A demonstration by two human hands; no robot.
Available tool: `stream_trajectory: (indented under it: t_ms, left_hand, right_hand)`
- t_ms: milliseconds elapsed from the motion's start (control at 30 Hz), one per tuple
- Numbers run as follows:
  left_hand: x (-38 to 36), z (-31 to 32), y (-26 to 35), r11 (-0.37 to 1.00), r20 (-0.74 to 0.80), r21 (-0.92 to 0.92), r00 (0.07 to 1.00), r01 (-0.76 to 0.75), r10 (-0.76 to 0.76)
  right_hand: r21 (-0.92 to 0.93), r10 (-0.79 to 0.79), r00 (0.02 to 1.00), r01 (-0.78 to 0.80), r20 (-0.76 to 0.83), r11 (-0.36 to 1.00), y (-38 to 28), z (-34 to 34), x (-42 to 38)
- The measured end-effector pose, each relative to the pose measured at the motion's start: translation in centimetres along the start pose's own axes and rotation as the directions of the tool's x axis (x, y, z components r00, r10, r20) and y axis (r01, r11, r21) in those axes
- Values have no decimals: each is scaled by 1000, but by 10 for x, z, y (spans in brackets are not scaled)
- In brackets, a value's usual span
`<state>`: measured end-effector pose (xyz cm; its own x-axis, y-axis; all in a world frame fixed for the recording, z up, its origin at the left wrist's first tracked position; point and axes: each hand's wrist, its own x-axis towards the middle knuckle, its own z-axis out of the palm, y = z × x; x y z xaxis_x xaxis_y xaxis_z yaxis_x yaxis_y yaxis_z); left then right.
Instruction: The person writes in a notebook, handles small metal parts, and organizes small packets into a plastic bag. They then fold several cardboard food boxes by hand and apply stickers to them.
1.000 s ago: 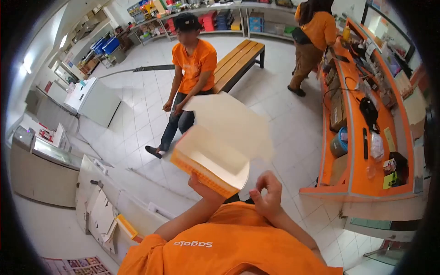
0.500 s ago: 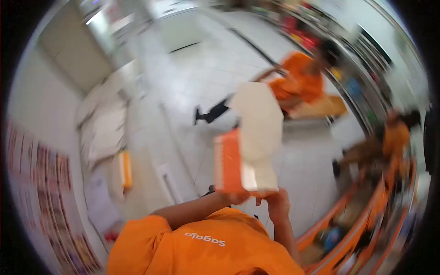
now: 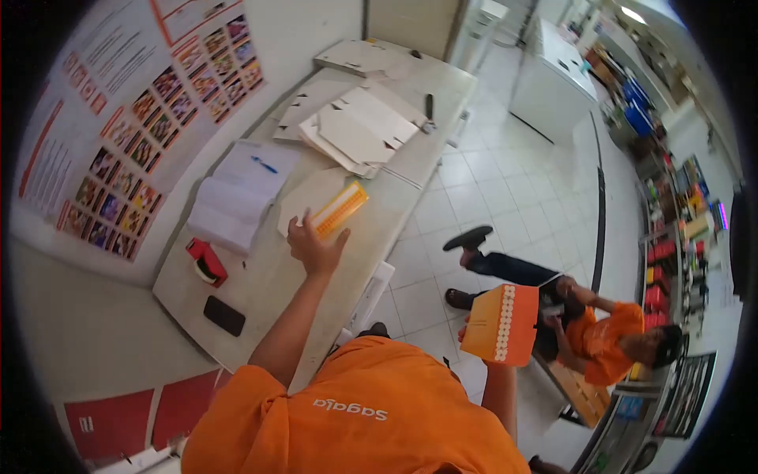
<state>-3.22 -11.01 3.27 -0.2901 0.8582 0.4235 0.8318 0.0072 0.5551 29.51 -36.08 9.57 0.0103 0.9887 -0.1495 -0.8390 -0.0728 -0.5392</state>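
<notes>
My left hand [image 3: 316, 246] reaches over the table with its fingers spread. Its fingertips are right at a flat yellow-and-white printed piece [image 3: 343, 210], which lies by a pale cardboard sheet [image 3: 309, 193]. Off to the right, my right hand [image 3: 464, 330] is mostly hidden behind an orange cardboard box [image 3: 505, 322] with a white scalloped band, which it holds up beside the table edge.
Flat cardboard blanks [image 3: 363, 126] are stacked farther up the table [image 3: 272, 288]. An open notebook [image 3: 237, 193] with a blue pen, a red stapler [image 3: 207, 262] and a black phone [image 3: 224, 316] lie left. A person in orange [image 3: 604, 336] sits on a bench at right.
My view has swung left to the table. My left hand has left the cardboard piece both hands held and moved over the table; my right hand keeps the box, now showing its orange side.
</notes>
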Motion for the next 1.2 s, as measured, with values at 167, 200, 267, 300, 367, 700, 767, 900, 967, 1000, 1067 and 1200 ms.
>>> stream_trajectory:
  t_ms: [167, 200, 267, 300, 367, 700, 767, 900, 967, 1000, 1067, 1200]
  left_hand:
    - [-47, -18, -82, 940, 192, -188, 927, -286, 321]
    - [-69, -36, -79, 931, 300, -175, 883, -322, 362]
    - [-105, -52, -86, 933, 276, -127, 892, -336, 358]
    - [-120, -60, -90, 918, 263, -100, 880, -383, 396]
    - [-130, -74, -91, 916, 245, -169, 885, -363, 396]
    - [-102, -83, -89, 939, 629, -300, 775, 171, 60]
    - [-115, -72, -107, 945, 525, -282, 851, 164, 9]
    - [-123, -81, -112, 980, 296, -113, 947, 166, -126]
    - [-121, -74, -113, 985, 222, -111, 969, 135, -108]
    - [-118, -69, -113, 988, 152, -115, 985, 102, -84]
    - [-110, -66, -107, 993, 187, -84, 980, 83, -66]
    - [-91, -74, -108, 978, 370, -151, 926, 143, -78]
  right_hand:
    - [-383, 288, 949, -222, 126, 897, -4, 8, 98]
    - [-311, 336, 918, -262, 213, 914, 2, 2, 120]
    - [-196, 356, 890, -310, 285, 930, 26, -3, 162]
    - [-158, 337, 902, -303, 271, 940, 42, -6, 184]
    - [-733, 241, 950, -20, 198, 680, 81, -3, 231]
    - [-977, 55, 992, 121, 113, -178, 141, 68, 196]
    - [-992, 76, 992, 109, 104, -70, 134, 70, 172]
    - [-935, -107, 949, 310, 295, 173, 145, 34, 177]
    - [-829, -51, 968, 237, 246, 507, 166, -5, 211]
    - [-736, -21, 974, 186, 228, 651, 171, -11, 224]
    - [-869, 4, 882, 464, 472, 170, 167, 26, 244]
    - [-959, 93, 967, 248, 237, -140, 191, 67, 256]
